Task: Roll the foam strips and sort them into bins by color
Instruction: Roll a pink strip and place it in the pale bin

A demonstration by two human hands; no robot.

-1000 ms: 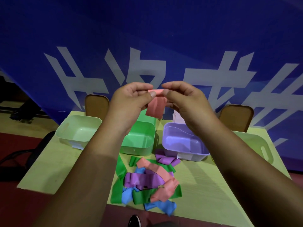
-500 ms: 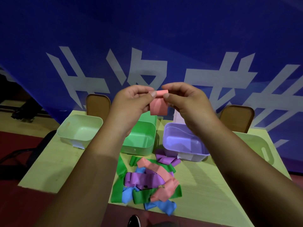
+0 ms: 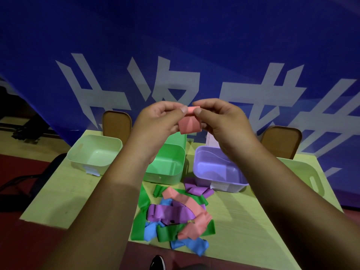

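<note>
Midway through rolling, left hand (image 3: 155,121) and right hand (image 3: 220,121) pinch the pink strip (image 3: 190,124); next, its hanging tail probably needs winding in.

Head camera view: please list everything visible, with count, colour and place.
held strip: one, pink, between both hands
loose strips: one pile, green, purple, pink, blue, table's near edge
pale bins: two, pale green, table's far left and far right
green bin: one, green, centre
purple bin: one, purple, right of green bin
table: one, yellow-green
chairs: two, brown, behind table
banner: one, blue with white characters, background
left hand: pinches held strip's left end
right hand: pinches its right end
</note>
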